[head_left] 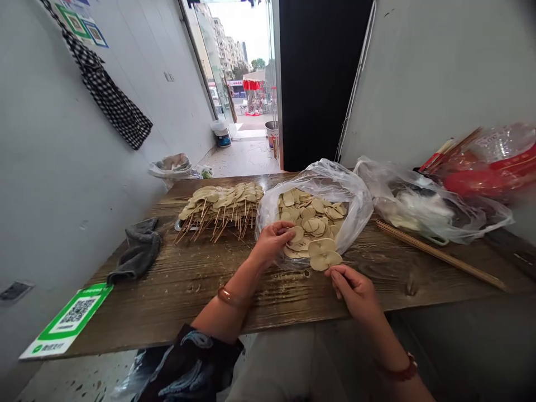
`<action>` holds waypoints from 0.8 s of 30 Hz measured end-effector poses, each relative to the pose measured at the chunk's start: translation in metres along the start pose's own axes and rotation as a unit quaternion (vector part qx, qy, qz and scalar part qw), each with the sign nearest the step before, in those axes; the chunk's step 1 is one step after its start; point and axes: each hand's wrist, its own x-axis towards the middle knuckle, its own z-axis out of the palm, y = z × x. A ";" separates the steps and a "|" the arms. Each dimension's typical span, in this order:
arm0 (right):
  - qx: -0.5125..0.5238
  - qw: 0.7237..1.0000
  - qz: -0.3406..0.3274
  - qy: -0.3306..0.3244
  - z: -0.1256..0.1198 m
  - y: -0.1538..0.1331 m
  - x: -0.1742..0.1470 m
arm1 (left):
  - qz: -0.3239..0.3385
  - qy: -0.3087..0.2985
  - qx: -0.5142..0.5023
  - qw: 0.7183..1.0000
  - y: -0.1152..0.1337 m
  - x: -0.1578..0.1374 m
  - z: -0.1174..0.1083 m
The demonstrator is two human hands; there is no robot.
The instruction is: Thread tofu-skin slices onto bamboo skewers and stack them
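Between its thumb and fingers my left hand (274, 240) pinches a thin, pale tan round slice (296, 234) over an opened clear plastic bag (359, 215). Loose slices (315, 223) of the same kind fill the bag. My right hand (354, 287) is closed at the lower end of a skewer, mostly hidden, that carries slices (324, 254) threaded one above another. To the left of the bag, a pile of skewered slices (226, 198) lies on a tray, thin sticks pointing toward me.
A bundle of bare wooden skewers (439, 254) lies on the wooden table (188, 301) at right, near another plastic bag (422, 201) and red packaging (494, 173). A dark grey cloth (138, 248) and a green QR-code card (69, 318) are at left. Beyond stands an open doorway.
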 end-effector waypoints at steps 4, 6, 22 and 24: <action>-0.057 0.998 -0.001 -0.016 0.000 -0.001 -0.004 | 0.011 0.005 0.001 1.000 0.002 -0.001 0.001; -0.069 0.997 0.011 -0.029 0.002 -0.001 -0.005 | 0.018 0.012 -0.001 1.000 0.004 -0.001 0.001; -0.173 0.983 -0.052 -0.024 0.004 -0.007 -0.007 | 0.090 0.043 -0.040 0.994 0.016 -0.007 -0.005; -0.196 0.978 -0.073 -0.024 0.005 -0.010 -0.006 | 0.096 0.045 -0.030 0.994 0.017 -0.008 -0.006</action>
